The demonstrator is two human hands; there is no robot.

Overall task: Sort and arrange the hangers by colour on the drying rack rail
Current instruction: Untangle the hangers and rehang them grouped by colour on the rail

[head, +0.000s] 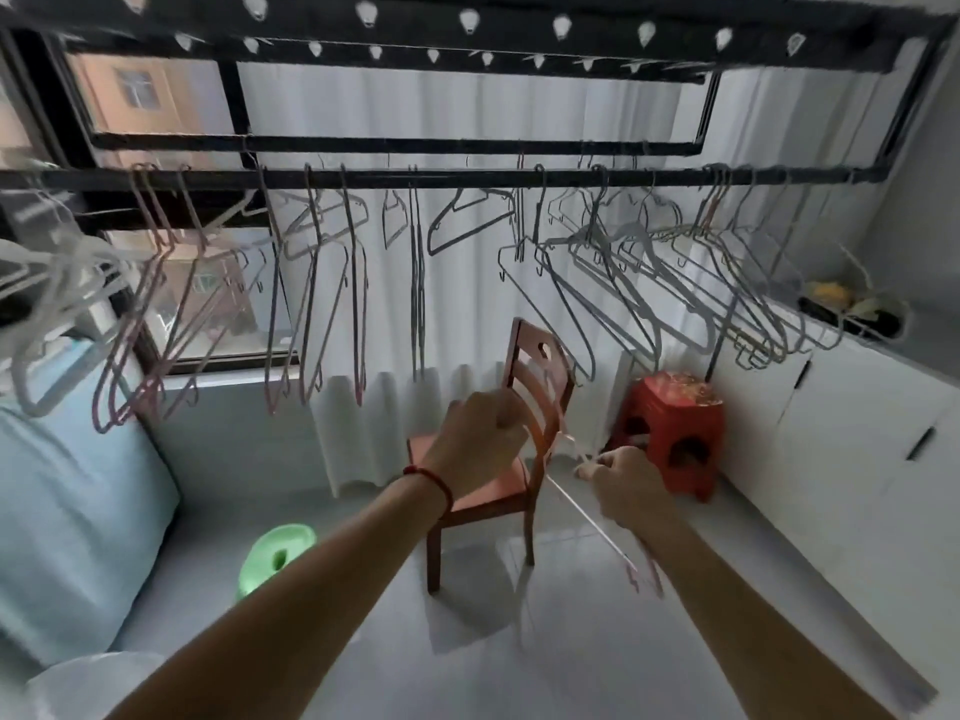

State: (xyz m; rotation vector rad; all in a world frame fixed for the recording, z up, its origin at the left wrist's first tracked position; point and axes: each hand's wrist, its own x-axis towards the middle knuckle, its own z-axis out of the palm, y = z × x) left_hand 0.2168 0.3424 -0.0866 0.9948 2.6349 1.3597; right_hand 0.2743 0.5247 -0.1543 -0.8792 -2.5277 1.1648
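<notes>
Two hands, the left hand (480, 439) and right hand (626, 488), curl their fingers around one thin pink wire hanger (587, 504), blurry between them.

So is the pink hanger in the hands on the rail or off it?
Off. Both hands, left hand and right hand, hold the pink hanger far below the rail.

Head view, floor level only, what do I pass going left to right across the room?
Blue cushion → green stool → left hand → right hand gripping a pink hanger → red stool → white cabinets. The wooden chair overlaps both hands, so it is left out.
</notes>
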